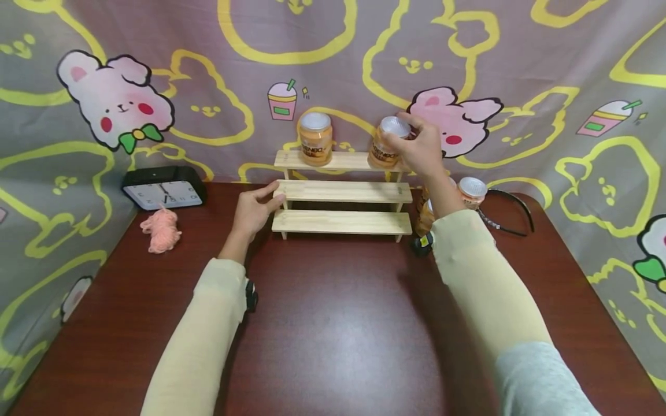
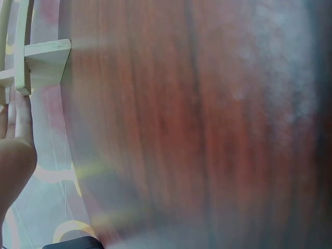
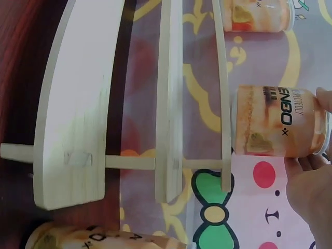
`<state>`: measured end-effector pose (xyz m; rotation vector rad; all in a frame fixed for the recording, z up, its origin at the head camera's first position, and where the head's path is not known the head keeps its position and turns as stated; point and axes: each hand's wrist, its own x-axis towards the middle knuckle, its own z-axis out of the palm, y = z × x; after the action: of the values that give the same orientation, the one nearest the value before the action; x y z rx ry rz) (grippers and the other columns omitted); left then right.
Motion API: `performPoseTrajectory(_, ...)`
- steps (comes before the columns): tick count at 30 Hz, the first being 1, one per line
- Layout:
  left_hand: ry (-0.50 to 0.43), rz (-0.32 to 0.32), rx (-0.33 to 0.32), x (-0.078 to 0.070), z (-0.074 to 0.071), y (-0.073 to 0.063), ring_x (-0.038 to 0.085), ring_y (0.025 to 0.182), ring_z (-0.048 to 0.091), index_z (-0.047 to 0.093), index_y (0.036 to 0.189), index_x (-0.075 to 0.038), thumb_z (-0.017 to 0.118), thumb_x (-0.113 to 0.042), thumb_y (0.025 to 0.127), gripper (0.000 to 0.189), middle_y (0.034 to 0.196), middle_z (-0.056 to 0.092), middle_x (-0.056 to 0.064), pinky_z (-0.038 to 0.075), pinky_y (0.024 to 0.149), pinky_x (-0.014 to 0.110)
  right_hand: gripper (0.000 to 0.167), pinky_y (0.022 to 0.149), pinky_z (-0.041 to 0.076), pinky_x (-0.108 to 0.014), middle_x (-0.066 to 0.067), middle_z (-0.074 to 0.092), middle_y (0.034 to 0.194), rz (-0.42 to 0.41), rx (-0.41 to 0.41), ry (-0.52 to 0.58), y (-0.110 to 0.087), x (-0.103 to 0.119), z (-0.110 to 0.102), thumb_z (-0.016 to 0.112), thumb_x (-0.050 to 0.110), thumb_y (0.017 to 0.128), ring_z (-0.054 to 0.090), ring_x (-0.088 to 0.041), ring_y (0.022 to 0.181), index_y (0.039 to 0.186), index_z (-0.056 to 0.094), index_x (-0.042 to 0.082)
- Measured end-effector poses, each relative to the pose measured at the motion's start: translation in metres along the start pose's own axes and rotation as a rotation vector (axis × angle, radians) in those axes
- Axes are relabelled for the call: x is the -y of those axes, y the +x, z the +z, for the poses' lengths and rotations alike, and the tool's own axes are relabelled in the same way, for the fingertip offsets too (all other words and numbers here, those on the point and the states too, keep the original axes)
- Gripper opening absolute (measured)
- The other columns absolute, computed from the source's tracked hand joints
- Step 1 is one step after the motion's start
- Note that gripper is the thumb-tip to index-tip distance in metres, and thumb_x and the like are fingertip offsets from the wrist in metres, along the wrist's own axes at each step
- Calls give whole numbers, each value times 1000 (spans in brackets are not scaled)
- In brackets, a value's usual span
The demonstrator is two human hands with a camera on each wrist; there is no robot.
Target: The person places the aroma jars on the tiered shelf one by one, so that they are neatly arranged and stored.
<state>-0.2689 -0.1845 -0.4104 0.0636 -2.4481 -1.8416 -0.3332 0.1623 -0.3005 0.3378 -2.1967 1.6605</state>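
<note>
A three-tier pale wooden display rack stands on the table. My left hand grips its left end at the middle tier, thumb in front; in the left wrist view fingers reach straight up to the wood. My right hand holds an orange-labelled can near its silvery lid, at the right end of the top tier. The right wrist view has this can upright relative to the rack, its base right at the top board. Another such can stands on the top tier, left of centre.
More cans stand right of the rack, partly hidden by my right forearm. Behind them lies a dark headband. A black clock and pink yarn sit at the left. A patterned curtain hangs behind the brown table.
</note>
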Motion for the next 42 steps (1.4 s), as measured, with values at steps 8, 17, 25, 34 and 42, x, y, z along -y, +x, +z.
performPoseTrajectory(8,2,11,3,1,2,1,15,144,37,62,140,-16,75,-29,94,50,146,57,-1,41,111,37,56,87,53,-26,-20,63,131,26,20,-35,7,0,3,81,13,84,61,-20,103,134,63,-4)
performPoseTrajectory(17,8,26,-4,3,3,0,14,143,38,63,139,-15,77,-29,94,50,143,58,0,42,110,36,62,93,54,-30,-21,60,133,91,67,-52,12,1,5,82,17,86,61,-23,110,140,58,-3)
performPoseTrajectory(25,-7,25,-3,3,3,0,19,126,58,62,140,-15,76,-27,94,50,144,58,0,51,99,31,66,96,52,-30,-19,58,136,105,100,-71,16,3,6,82,21,87,59,-23,115,142,55,-2)
performPoseTrajectory(34,1,22,6,4,1,0,15,142,40,62,141,-16,76,-30,94,50,145,57,0,47,106,37,66,97,52,-30,-20,58,137,107,117,-68,16,4,8,82,21,87,59,-24,116,143,55,-3)
performPoseTrajectory(42,-1,16,12,4,0,0,18,134,51,61,142,-19,74,-31,95,50,146,56,-2,49,103,37,71,100,50,-30,-17,56,141,97,112,-49,15,3,8,83,22,86,57,-24,119,145,53,-1)
